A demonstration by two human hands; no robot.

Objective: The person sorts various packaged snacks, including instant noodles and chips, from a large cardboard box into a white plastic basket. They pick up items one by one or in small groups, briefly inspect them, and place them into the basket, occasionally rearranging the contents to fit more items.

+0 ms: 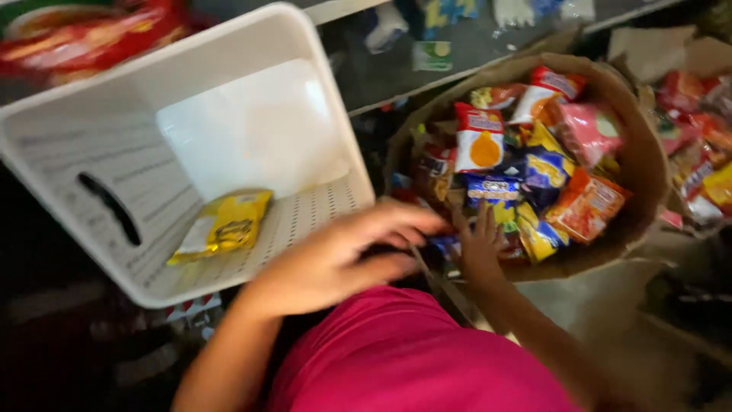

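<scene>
Dim cluttered floor: our right hand (pixel 479 252) rests fingers-spread, grasping nothing, at the snack box (pixel 648 152) rim, packets just ahead; left hand (pixel 343 255), loose and empty, trails nearer the white basket (pixel 91 145).

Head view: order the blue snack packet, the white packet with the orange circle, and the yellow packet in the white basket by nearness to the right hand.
From the right hand:
1. Blue snack packet, just above the fingers in the cardboard box.
2. White packet with the orange circle, farther up in the box.
3. Yellow packet, far left in the white basket.
</scene>
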